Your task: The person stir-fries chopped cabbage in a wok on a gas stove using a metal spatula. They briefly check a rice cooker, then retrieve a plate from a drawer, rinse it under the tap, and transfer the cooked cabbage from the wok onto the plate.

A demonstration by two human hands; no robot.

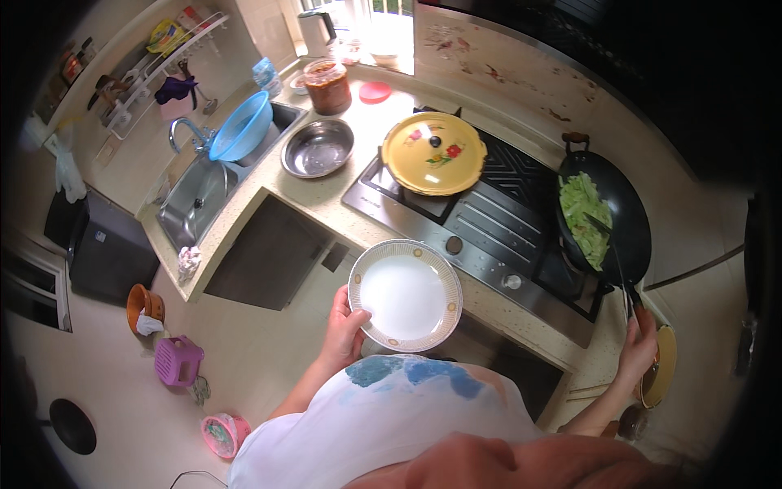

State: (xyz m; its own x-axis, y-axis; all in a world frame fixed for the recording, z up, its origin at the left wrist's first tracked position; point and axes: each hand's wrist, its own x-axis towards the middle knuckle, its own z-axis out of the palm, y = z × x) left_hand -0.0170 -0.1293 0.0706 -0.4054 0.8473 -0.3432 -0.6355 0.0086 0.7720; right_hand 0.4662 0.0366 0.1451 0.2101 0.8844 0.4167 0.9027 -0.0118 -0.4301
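My left hand [347, 328] grips the rim of a white plate with a patterned border [404, 296], held in front of my body with nothing on it. At the right, my right hand [638, 342] is closed around the handle of a metal spatula [597, 224]. The blade rests among chopped green vegetables [585, 214] in a black wok [632, 214]. That wok sits at the right end of the gas stove [440, 235], tilted in the view. On the left burner stands a yellow enamel pot with a flowered lid [434, 153].
A steel bowl [317, 148], a jar of red sauce [327, 88] and a pink lid [374, 92] stand left of the stove. Beyond them is a sink [198, 205] with a blue basin [242, 127]. A yellow bowl [665, 367] and chopsticks [588, 393] lie near my right forearm.
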